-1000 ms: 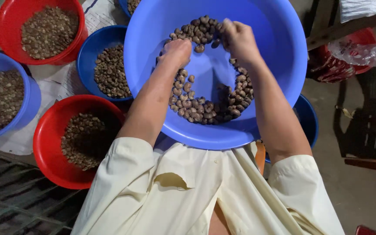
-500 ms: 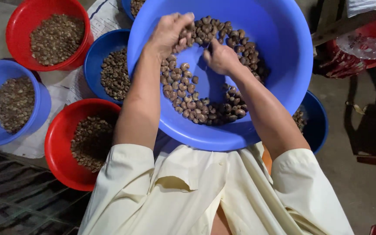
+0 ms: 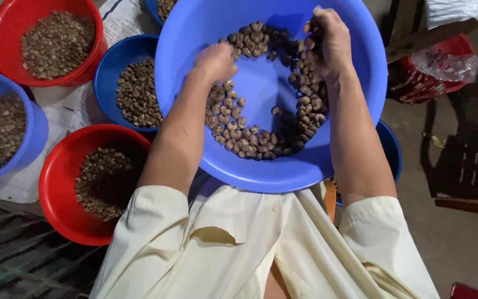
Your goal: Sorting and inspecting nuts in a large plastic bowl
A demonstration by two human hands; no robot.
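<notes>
left hand (image 3: 215,62): curled on nuts (image 3: 239,130), grip unclear | right hand (image 3: 330,41): fingers bent over nuts at far side | both inside big blue bowl (image 3: 206,22)

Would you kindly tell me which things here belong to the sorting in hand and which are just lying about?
In hand: large blue basin, brown nuts, left hand, right hand.

Lying about: red bowls of nuts, smaller blue bowls, paper sheet, dark chair, plastic bag.

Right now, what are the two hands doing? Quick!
Left hand: curled shut among the nuts in the big blue basin; contents hidden.
Right hand: fingers bent, gripping nuts.
</notes>
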